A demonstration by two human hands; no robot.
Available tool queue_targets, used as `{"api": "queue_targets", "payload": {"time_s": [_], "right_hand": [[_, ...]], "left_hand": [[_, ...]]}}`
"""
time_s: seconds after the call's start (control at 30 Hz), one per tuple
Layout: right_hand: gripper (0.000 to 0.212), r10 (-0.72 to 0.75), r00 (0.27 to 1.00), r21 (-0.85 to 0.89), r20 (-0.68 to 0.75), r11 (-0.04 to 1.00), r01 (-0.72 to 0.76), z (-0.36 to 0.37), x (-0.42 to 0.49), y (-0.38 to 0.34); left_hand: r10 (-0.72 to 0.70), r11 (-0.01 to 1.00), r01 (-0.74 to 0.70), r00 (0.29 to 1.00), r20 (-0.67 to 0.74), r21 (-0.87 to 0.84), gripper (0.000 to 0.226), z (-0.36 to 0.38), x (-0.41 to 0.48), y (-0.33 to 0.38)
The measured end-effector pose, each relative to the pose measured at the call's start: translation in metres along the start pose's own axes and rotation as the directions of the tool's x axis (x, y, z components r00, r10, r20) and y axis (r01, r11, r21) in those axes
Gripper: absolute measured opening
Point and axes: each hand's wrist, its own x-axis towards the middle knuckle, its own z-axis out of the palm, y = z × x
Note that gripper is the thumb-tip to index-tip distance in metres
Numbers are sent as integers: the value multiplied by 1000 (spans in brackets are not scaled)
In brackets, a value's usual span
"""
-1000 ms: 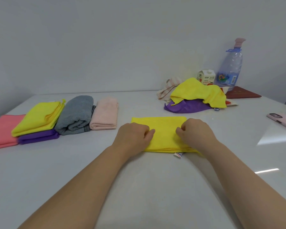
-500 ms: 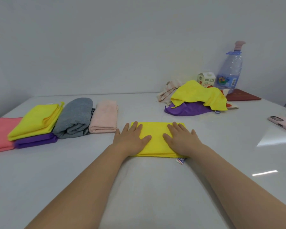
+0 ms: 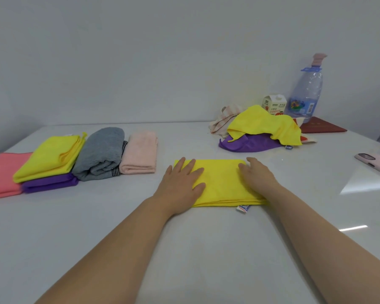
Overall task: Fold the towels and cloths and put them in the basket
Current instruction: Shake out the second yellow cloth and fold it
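I'm pressing my left hand [image 3: 181,183] and right hand [image 3: 256,176], fingers flat and gripping nothing, on the folded yellow cloth [image 3: 221,183] at frame centre, smoothing outward and keeping edges aligned so the fold is lying crisp.

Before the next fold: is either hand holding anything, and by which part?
Nothing is held. The left hand lies flat on the left end of the folded yellow cloth, the right hand on its right end, fingers straight.

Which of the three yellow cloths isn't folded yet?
The crumpled cloth far right, on the purple cloth. The middle cloth under left hand and right hand and the left cloth are folded.
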Motion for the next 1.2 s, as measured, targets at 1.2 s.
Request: {"api": "queue_targets", "payload": {"time_s": [1.2], "right_hand": [[16, -569, 813, 385, 123, 783, 489, -96, -35, -95]], "left_hand": [[-177, 727, -114, 922, -345, -678, 7, -110, -10, 20]]}}
